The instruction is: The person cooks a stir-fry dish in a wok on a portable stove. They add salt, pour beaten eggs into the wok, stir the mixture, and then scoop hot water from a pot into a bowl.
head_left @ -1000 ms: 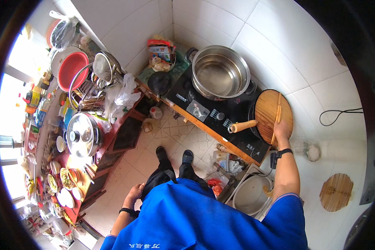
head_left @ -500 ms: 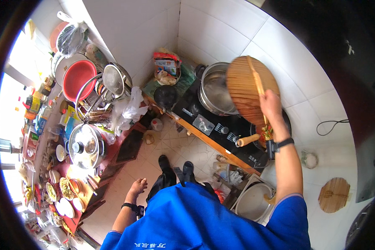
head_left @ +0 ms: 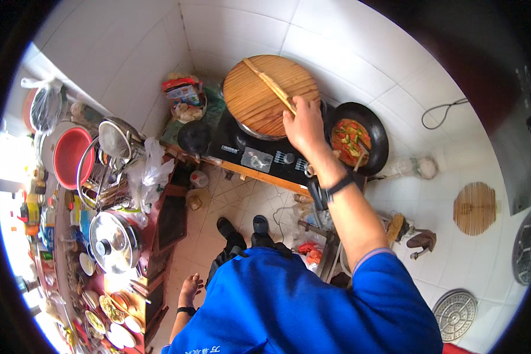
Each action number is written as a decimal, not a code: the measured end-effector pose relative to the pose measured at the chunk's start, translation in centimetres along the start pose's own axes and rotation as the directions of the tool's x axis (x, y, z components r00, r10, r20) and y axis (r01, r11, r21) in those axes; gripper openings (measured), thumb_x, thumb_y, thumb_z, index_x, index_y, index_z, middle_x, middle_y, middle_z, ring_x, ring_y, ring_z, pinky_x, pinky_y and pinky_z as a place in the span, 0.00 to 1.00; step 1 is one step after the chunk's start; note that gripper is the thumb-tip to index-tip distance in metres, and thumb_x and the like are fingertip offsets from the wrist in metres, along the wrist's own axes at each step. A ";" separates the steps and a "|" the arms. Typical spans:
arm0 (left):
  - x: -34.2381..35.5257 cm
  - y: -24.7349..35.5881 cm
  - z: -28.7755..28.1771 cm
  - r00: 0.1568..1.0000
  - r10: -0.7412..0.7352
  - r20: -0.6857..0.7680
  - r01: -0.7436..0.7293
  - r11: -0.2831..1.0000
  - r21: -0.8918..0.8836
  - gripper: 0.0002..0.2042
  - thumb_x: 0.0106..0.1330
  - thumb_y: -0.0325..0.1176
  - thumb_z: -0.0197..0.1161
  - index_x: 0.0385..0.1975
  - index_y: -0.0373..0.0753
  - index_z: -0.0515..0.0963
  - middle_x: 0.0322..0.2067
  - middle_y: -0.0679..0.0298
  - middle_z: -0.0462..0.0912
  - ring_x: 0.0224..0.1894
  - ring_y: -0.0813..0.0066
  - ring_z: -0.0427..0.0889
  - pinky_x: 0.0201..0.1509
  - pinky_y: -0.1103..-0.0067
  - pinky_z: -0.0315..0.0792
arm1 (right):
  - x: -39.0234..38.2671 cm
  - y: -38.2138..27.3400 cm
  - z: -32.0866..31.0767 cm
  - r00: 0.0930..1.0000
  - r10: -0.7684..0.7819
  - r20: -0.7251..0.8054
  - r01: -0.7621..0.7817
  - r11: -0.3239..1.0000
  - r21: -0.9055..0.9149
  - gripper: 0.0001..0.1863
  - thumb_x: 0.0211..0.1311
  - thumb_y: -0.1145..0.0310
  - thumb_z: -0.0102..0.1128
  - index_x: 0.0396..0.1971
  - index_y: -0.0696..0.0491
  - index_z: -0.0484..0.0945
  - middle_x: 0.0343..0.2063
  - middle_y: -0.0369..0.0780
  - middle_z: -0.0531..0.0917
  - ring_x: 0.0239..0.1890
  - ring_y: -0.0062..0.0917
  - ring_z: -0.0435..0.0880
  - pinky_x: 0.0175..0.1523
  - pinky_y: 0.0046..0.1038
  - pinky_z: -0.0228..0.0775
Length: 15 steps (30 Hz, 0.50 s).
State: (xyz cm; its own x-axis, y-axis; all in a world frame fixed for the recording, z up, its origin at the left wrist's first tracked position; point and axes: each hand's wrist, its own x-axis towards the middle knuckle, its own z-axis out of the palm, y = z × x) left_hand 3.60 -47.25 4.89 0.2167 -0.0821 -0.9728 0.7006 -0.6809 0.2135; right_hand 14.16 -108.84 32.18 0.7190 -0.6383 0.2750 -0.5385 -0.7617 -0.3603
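My right hand (head_left: 305, 128) grips one end of the wooden handle bar across a round wooden pot lid (head_left: 242, 97). The lid lies over the metal pot (head_left: 255, 133) on the black stove, hiding nearly all of it. Just right of that hand sits a dark wok (head_left: 379, 127) with red and green food (head_left: 349, 140) in it; part of its near side is behind my forearm. My left hand (head_left: 190, 289) hangs low at my side above the floor, fingers loosely apart, holding nothing.
On the left counter stand a glass-lidded pot (head_left: 113, 236), a red basin (head_left: 72, 157) and several dishes of food. A small black pan (head_left: 193, 138) and a red-and-white bag (head_left: 183, 94) sit left of the stove (head_left: 230, 144). A black cord (head_left: 439, 115) hangs on the wall.
My right hand has moved left with the wooden lid, from beside the open pot to over it. The wok is now uncovered to view. My left hand stays low.
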 end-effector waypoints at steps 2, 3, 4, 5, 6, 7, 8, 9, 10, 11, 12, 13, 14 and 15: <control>1.0 1.3 -0.5 0.999 0.030 0.020 -0.031 0.997 0.064 0.28 0.78 0.52 0.50 0.67 0.35 0.66 0.49 0.51 0.87 0.54 0.58 0.84 0.55 0.60 0.74 | -4.8 0.2 -2.6 0.997 -0.069 -0.039 0.072 0.995 0.071 0.22 0.63 0.69 0.66 0.55 0.58 0.74 0.50 0.52 0.79 0.54 0.50 0.77 0.59 0.46 0.71; 1.6 2.3 -0.9 0.996 0.061 0.062 -0.065 0.997 0.050 0.27 0.79 0.47 0.51 0.69 0.35 0.64 0.47 0.51 0.88 0.52 0.57 0.85 0.54 0.65 0.74 | -7.2 0.6 -3.6 0.996 -0.074 -0.052 0.080 0.991 0.108 0.22 0.62 0.70 0.66 0.55 0.57 0.74 0.49 0.52 0.79 0.54 0.49 0.77 0.58 0.45 0.71; 2.3 3.6 -1.3 0.986 0.131 0.101 -0.138 0.989 0.059 0.26 0.79 0.42 0.51 0.70 0.34 0.63 0.47 0.51 0.88 0.51 0.57 0.86 0.54 0.67 0.73 | -9.2 1.5 -4.6 0.991 -0.111 -0.074 0.118 0.988 0.094 0.22 0.61 0.70 0.67 0.55 0.57 0.75 0.49 0.51 0.79 0.53 0.49 0.77 0.59 0.44 0.71; 2.8 4.8 -1.5 0.980 0.164 0.114 -0.177 0.978 0.111 0.25 0.78 0.37 0.52 0.70 0.33 0.62 0.47 0.52 0.88 0.50 0.57 0.86 0.54 0.69 0.73 | -10.7 3.0 -5.6 0.996 -0.053 -0.073 0.059 0.995 0.079 0.22 0.60 0.71 0.68 0.54 0.57 0.75 0.49 0.51 0.79 0.54 0.49 0.77 0.59 0.44 0.70; 2.8 5.7 -1.4 0.954 0.279 0.110 -0.284 0.958 0.031 0.25 0.76 0.34 0.52 0.71 0.33 0.61 0.47 0.51 0.88 0.51 0.58 0.86 0.55 0.68 0.74 | -11.9 5.0 -6.6 0.998 0.042 -0.036 -0.040 0.999 0.034 0.23 0.59 0.69 0.67 0.54 0.58 0.75 0.49 0.51 0.78 0.54 0.48 0.76 0.60 0.46 0.69; 2.8 6.9 -1.4 0.944 0.325 0.062 -0.327 0.945 0.025 0.26 0.75 0.30 0.51 0.71 0.33 0.60 0.48 0.51 0.88 0.51 0.58 0.86 0.56 0.68 0.74 | -12.7 7.3 -7.4 0.990 0.120 -0.072 -0.127 0.987 -0.103 0.25 0.59 0.68 0.68 0.55 0.59 0.74 0.49 0.51 0.78 0.55 0.47 0.76 0.61 0.46 0.68; 2.5 7.7 -0.8 0.930 0.368 -0.005 -0.367 0.929 0.040 0.27 0.73 0.29 0.51 0.71 0.32 0.60 0.50 0.50 0.87 0.54 0.59 0.85 0.60 0.65 0.74 | -14.2 9.5 -8.3 0.975 0.192 -0.107 -0.212 0.953 -0.218 0.26 0.59 0.66 0.68 0.56 0.59 0.74 0.49 0.52 0.78 0.55 0.48 0.76 0.62 0.46 0.68; 2.1 8.7 -0.1 0.927 0.374 -0.018 -0.374 0.927 0.019 0.27 0.73 0.29 0.51 0.71 0.33 0.60 0.51 0.50 0.86 0.55 0.59 0.85 0.61 0.64 0.73 | -15.3 11.7 -8.8 0.939 0.332 -0.088 -0.343 0.904 -0.256 0.29 0.61 0.62 0.68 0.59 0.59 0.71 0.50 0.53 0.78 0.57 0.48 0.75 0.64 0.46 0.66; 1.7 9.6 0.6 0.932 0.361 -0.041 -0.361 0.932 0.022 0.27 0.73 0.30 0.51 0.71 0.33 0.59 0.52 0.50 0.86 0.56 0.58 0.84 0.62 0.64 0.73 | -16.2 13.9 -8.7 0.907 0.417 -0.054 -0.416 0.873 -0.254 0.32 0.62 0.58 0.68 0.60 0.60 0.70 0.50 0.54 0.78 0.58 0.48 0.75 0.65 0.46 0.66; 1.1 10.1 1.3 0.931 0.359 -0.061 -0.358 0.933 0.026 0.27 0.73 0.31 0.51 0.71 0.33 0.59 0.53 0.50 0.85 0.57 0.58 0.84 0.63 0.63 0.73 | -17.2 15.8 -8.4 0.848 0.530 -0.011 -0.513 0.817 -0.263 0.34 0.64 0.55 0.68 0.62 0.61 0.68 0.50 0.54 0.79 0.58 0.48 0.76 0.66 0.47 0.65; 0.7 10.6 2.1 0.937 0.349 -0.035 -0.348 0.937 0.034 0.26 0.74 0.33 0.52 0.71 0.33 0.60 0.53 0.50 0.85 0.57 0.57 0.84 0.63 0.62 0.73 | -17.8 17.3 -7.1 0.790 0.610 0.056 -0.599 0.789 -0.137 0.37 0.64 0.51 0.68 0.62 0.62 0.67 0.49 0.53 0.80 0.53 0.46 0.79 0.62 0.47 0.70; 0.3 10.9 3.0 0.937 0.349 -0.003 -0.349 0.935 0.058 0.26 0.74 0.33 0.52 0.70 0.33 0.61 0.53 0.50 0.85 0.57 0.57 0.84 0.62 0.63 0.73 | -18.1 18.6 -6.1 0.654 0.739 0.158 -0.743 0.668 -0.048 0.39 0.65 0.48 0.67 0.63 0.62 0.65 0.48 0.53 0.80 0.48 0.45 0.83 0.58 0.47 0.74; 0.0 10.9 4.2 0.944 0.330 0.014 -0.330 0.940 0.088 0.25 0.74 0.33 0.52 0.70 0.33 0.62 0.53 0.50 0.85 0.57 0.57 0.84 0.62 0.63 0.74 | -17.9 20.1 -5.6 0.426 0.769 0.477 -0.904 0.337 0.264 0.37 0.65 0.46 0.67 0.59 0.61 0.68 0.44 0.51 0.83 0.34 0.39 0.87 0.42 0.43 0.82; -0.2 10.9 5.1 0.952 0.305 0.025 -0.305 0.944 0.126 0.25 0.75 0.33 0.52 0.69 0.32 0.62 0.53 0.50 0.85 0.57 0.57 0.84 0.61 0.63 0.74 | -18.4 20.7 -4.5 0.372 0.708 0.600 -0.867 0.034 0.497 0.25 0.66 0.48 0.66 0.48 0.54 0.75 0.37 0.43 0.86 0.31 0.32 0.88 0.34 0.30 0.79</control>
State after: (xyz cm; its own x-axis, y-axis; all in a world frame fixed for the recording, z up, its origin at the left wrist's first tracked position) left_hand 7.74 -58.32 7.00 0.4028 -0.3036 -0.8635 0.5096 -0.7093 0.4871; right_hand -12.24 -113.40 23.70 0.1499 -0.7103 -0.6878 -0.4232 0.5826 -0.6939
